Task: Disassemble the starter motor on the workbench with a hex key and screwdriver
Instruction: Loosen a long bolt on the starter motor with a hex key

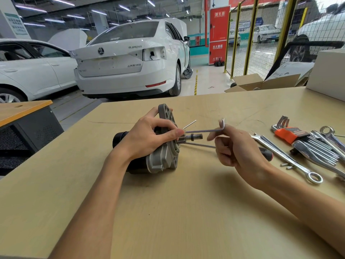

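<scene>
Workbench (186, 212), centre: starter motor (162, 157) lying under my left hand (147, 139), which grips its flange. At 3 o'clock, my right hand (240, 152) pinches the hex key (205, 130), tip at the flange.

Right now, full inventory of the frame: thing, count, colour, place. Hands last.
starter motor: 1, grey housing with black body, lying mid-workbench.
hex key: 1, silver, L-shaped, long arm reaching the motor's flange face, bend at the right hand.
screwdriver: 1, black and red handle behind the right hand, shaft pointing at the motor.
hex key set: 1, silver keys in an orange holder, right of bench.
combination wrenches: several, chrome, right of bench.
small bolts: about 2, silver, beside the long wrench.
workbench: 1, light wood.
cardboard box: 1, brown, open, beyond the far edge.
cars: several, white, background.
left hand: grips the motor's flange.
right hand: pinches the hex key.
</scene>
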`<move>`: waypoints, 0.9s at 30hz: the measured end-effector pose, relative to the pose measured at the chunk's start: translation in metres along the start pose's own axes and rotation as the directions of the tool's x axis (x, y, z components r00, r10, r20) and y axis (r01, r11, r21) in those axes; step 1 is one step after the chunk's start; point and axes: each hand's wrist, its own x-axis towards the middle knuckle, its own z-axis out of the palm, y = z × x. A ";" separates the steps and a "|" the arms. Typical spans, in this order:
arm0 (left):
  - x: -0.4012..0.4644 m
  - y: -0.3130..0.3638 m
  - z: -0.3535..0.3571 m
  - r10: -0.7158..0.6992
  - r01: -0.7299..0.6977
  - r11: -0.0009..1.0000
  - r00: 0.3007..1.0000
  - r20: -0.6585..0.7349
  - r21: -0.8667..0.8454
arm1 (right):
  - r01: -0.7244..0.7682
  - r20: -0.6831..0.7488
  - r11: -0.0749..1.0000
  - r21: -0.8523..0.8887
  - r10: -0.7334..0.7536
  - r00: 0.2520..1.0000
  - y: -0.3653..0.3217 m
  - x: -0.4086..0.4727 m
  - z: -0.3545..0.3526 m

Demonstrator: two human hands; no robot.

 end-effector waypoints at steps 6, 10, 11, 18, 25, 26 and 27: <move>-0.001 0.002 -0.001 0.000 0.000 1.000 1.000 0.013 -0.008 | 0.027 0.110 0.997 0.069 -0.035 0.993 -0.002 -0.002 0.001; -0.001 0.002 0.000 0.001 -0.001 1.000 1.000 0.010 0.001 | 0.082 0.126 0.994 0.071 -0.090 0.988 -0.002 -0.003 0.000; -0.001 0.002 0.000 0.000 0.000 1.000 1.000 0.007 0.002 | 0.100 0.118 0.993 0.059 -0.107 0.987 -0.001 -0.003 -0.001; -0.001 0.002 0.000 -0.021 0.021 1.000 1.000 0.003 -0.013 | 0.133 0.064 0.991 0.011 -0.133 0.989 0.001 -0.003 0.000; -0.001 0.003 0.000 -0.021 0.021 1.000 1.000 0.001 -0.004 | 0.035 -0.019 0.999 -0.006 -0.035 0.999 0.000 -0.002 0.001; -0.001 0.004 0.000 -0.023 0.023 1.000 1.000 0.004 -0.003 | 0.025 -0.009 1.000 -0.002 -0.025 1.000 0.000 -0.002 0.001; -0.002 0.004 0.000 -0.023 0.023 1.000 1.000 0.004 -0.001 | 0.018 0.006 1.000 0.004 -0.018 1.000 -0.001 -0.002 0.002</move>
